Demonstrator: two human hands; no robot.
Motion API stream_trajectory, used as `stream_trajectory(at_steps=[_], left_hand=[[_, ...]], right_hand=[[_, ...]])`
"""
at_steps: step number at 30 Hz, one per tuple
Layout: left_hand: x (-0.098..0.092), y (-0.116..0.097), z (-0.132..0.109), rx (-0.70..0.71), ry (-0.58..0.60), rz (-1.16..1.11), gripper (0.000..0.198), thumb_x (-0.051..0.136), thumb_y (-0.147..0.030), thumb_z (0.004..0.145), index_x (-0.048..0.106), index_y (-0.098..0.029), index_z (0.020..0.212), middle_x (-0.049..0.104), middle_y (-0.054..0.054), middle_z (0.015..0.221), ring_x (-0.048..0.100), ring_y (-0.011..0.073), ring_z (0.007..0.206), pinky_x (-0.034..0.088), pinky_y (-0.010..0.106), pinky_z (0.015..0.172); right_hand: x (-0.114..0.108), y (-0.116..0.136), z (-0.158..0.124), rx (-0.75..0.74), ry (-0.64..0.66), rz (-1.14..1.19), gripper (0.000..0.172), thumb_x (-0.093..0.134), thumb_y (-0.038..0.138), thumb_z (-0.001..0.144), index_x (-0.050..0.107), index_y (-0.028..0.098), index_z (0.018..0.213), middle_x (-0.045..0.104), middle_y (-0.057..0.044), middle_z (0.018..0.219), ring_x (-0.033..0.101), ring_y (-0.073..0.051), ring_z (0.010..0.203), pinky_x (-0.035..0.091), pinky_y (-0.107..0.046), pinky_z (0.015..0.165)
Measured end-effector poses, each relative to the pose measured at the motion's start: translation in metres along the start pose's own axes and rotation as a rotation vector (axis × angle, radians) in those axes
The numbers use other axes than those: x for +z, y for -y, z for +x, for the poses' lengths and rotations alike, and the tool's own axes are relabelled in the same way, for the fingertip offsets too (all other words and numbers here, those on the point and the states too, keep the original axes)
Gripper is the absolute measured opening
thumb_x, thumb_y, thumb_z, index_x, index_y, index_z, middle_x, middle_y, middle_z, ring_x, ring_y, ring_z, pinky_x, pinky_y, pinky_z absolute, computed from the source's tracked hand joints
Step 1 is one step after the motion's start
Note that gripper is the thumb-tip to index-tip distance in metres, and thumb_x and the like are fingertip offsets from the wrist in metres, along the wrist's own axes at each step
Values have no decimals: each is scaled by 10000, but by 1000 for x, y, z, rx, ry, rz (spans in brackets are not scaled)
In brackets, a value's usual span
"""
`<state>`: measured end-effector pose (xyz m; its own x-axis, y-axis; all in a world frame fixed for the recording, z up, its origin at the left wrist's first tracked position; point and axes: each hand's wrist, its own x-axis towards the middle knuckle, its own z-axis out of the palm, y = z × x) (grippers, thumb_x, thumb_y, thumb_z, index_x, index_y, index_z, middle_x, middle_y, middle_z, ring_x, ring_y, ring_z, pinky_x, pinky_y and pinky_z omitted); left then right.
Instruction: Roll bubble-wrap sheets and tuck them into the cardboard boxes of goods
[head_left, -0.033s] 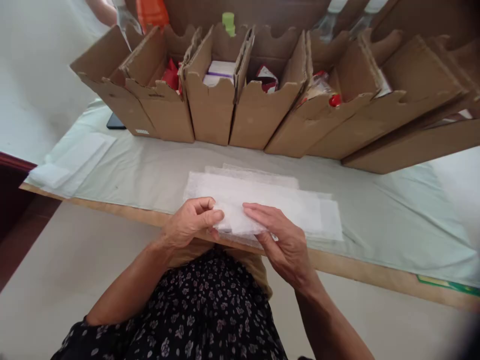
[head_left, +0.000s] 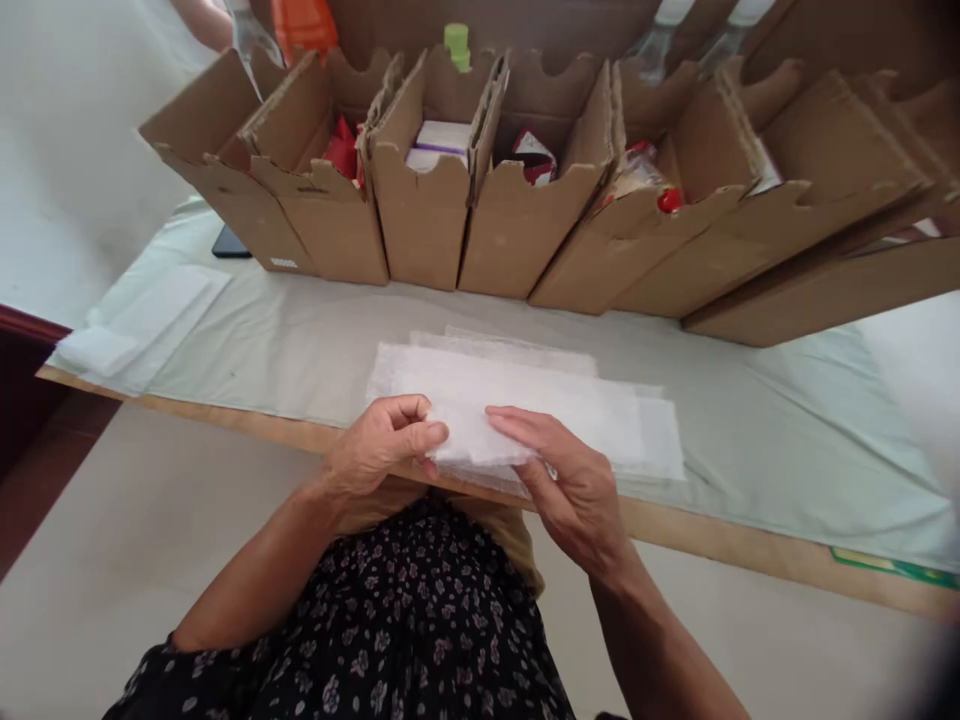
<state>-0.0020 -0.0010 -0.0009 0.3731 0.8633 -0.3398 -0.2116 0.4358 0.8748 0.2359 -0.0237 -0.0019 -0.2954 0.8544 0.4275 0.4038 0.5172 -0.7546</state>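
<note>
Both my hands hold a folded piece of thin white gauze-like sheet [head_left: 471, 432] just over the front edge of the table. My left hand [head_left: 382, 440] pinches its left end between thumb and curled fingers. My right hand [head_left: 566, 475] grips the right end, with its fingers laid across the top and its thumb below. Something small and pale shows near the right thumb, too little to name. Beneath lie several overlapping long white sheets [head_left: 592, 410] of the same thin material. Whatever may be inside the fold is hidden.
A row of open cardboard boxes [head_left: 424, 235] stands along the back, some holding red or white packets. More white sheets [head_left: 161, 310] lie at the table's left end, with a dark flat object [head_left: 229, 243] behind. Bottles and another person's arm [head_left: 204, 22] show beyond.
My hands stay almost in place. The front edge of the held sheet looks smoother, and a dark sliver under it near my left thumb no longer shows.
</note>
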Motion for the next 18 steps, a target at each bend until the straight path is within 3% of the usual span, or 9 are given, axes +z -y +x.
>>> stream_trajectory(at_steps=[4,7,12,15,18], left_hand=[[-2,1,-1,26,18,-60,445,936,-492,711,641,-167,787,640,-16,716,629,124,605,568,242,560],[1,1,-1,60,14,-142,433,915,-470,739,715,-173,981,682,14,825,644,151,705,578,266,624],[8,5,-8,98,22,-330,750,834,-643,760,652,-201,1338,701,68,1040,666,221,936,562,327,836],[10,9,-14,44,109,-432,866,844,-660,746,556,-243,1449,685,93,1196,666,270,1080,568,389,924],[10,15,-18,-63,224,-521,961,761,-791,739,524,-219,1473,662,166,1330,686,345,1110,587,472,914]], right_hand=[[-9,8,0,286,-134,238,202,614,296,1040,812,269,1069,799,-3,984,740,-142,861,605,-267,788],[-16,13,6,397,-278,461,196,681,397,999,827,268,981,781,-9,858,691,-135,686,578,-258,631],[-22,28,28,409,-496,655,157,761,409,911,823,277,855,794,-21,855,721,-173,683,622,-301,602],[-25,34,37,389,-604,644,151,750,361,897,815,246,825,794,-27,830,738,-181,696,637,-297,599],[-32,29,38,379,-664,630,126,728,312,895,801,224,842,790,-33,848,748,-186,736,639,-304,623]])
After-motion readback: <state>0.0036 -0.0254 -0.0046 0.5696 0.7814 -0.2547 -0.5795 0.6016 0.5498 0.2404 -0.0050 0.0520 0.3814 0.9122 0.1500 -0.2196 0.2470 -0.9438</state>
